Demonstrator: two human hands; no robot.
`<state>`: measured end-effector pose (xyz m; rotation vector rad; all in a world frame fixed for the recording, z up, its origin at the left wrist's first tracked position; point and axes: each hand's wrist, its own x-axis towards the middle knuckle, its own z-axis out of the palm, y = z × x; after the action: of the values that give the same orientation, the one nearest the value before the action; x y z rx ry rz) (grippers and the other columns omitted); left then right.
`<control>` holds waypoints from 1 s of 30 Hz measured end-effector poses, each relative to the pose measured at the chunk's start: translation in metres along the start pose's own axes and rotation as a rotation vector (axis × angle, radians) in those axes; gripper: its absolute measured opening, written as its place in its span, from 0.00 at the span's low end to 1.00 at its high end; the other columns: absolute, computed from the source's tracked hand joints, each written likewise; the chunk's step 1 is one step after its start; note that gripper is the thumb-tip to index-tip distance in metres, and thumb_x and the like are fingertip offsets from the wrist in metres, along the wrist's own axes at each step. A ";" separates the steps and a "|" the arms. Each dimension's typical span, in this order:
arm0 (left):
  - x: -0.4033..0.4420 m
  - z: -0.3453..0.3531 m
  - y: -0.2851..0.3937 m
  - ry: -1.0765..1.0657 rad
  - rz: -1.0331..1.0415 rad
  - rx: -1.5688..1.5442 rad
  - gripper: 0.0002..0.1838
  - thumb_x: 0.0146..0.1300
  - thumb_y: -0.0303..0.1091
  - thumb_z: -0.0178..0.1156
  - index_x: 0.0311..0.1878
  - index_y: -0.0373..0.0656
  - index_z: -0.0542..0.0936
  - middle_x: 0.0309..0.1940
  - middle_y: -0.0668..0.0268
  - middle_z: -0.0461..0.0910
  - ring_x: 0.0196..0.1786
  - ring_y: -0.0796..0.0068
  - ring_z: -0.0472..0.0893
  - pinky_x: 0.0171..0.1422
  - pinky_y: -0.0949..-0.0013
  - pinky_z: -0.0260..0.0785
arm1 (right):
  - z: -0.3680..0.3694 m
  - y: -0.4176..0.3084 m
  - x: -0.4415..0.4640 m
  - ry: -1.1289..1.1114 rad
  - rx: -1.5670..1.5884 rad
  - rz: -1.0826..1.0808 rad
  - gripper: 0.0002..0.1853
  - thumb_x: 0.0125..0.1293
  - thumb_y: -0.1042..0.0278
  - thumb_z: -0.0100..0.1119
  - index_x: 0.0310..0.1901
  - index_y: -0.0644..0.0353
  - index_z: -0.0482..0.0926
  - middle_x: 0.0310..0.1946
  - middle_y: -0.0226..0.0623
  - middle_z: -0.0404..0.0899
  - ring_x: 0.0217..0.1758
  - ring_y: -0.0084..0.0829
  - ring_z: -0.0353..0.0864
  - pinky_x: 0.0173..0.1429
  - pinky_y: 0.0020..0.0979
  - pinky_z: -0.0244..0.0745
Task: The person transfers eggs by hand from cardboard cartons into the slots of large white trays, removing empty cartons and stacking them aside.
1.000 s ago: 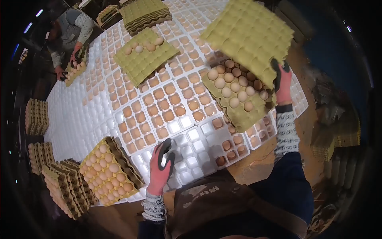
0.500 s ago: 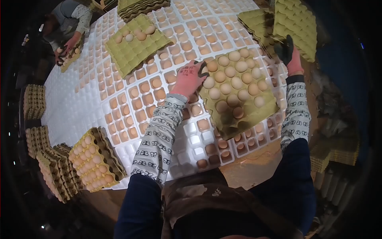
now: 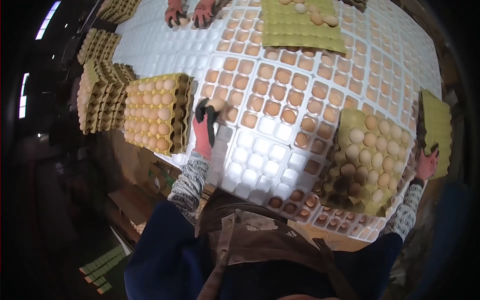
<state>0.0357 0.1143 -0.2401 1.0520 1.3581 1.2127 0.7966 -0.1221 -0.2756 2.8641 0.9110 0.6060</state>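
My left hand [image 3: 205,130], in a pink and black glove, has its fingers around an egg [image 3: 216,104] over the white plastic trays at the left. Beside it, a yellow tray of eggs [image 3: 152,112] leans at the table's left edge. At the far right, my right hand [image 3: 427,164] holds the edge of an olive pulp tray [image 3: 436,131]; part of its grip is hidden. Between my hands, a pulp tray [image 3: 345,130] bearing many eggs rests on the plastic trays [image 3: 262,159], which have both egg-filled and vacant cups.
Another person's gloved hands [image 3: 189,14] are at the top left, near an egg. An olive tray [image 3: 302,36] with several eggs lies at the top. Stacked egg trays [image 3: 102,97] stand at the far left.
The view has turned left. My left hand has left the egg-bearing pulp tray and now holds an egg over the plastic trays. My right hand remains at the olive tray on the right.
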 end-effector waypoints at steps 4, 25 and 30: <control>0.098 -0.016 -0.007 0.112 0.375 0.184 0.20 0.66 0.21 0.53 0.62 0.35 0.71 0.56 0.59 0.75 0.58 0.67 0.75 0.65 0.67 0.67 | -0.040 -0.003 0.034 0.060 -0.174 0.155 0.42 0.63 0.33 0.54 0.73 0.47 0.58 0.70 0.44 0.63 0.70 0.51 0.64 0.69 0.50 0.62; 0.196 -0.208 0.171 -0.621 0.512 1.336 0.28 0.55 0.29 0.66 0.62 0.45 0.76 0.63 0.58 0.73 0.65 0.62 0.72 0.72 0.64 0.61 | -0.368 -0.536 -0.249 -0.679 1.325 -0.874 0.28 0.63 0.56 0.63 0.64 0.52 0.72 0.54 0.36 0.78 0.52 0.34 0.79 0.60 0.35 0.72; 0.226 -0.213 0.171 -0.957 0.691 1.167 0.35 0.51 0.25 0.67 0.66 0.48 0.72 0.57 0.58 0.76 0.59 0.57 0.74 0.68 0.61 0.65 | -0.391 -0.683 -0.301 -0.423 0.730 -1.280 0.35 0.63 0.46 0.60 0.71 0.44 0.62 0.53 0.41 0.79 0.53 0.43 0.78 0.60 0.41 0.69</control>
<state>-0.2066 0.3299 -0.0967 2.6243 0.8228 0.0409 0.0506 0.2488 -0.1492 1.8625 2.7486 -0.5286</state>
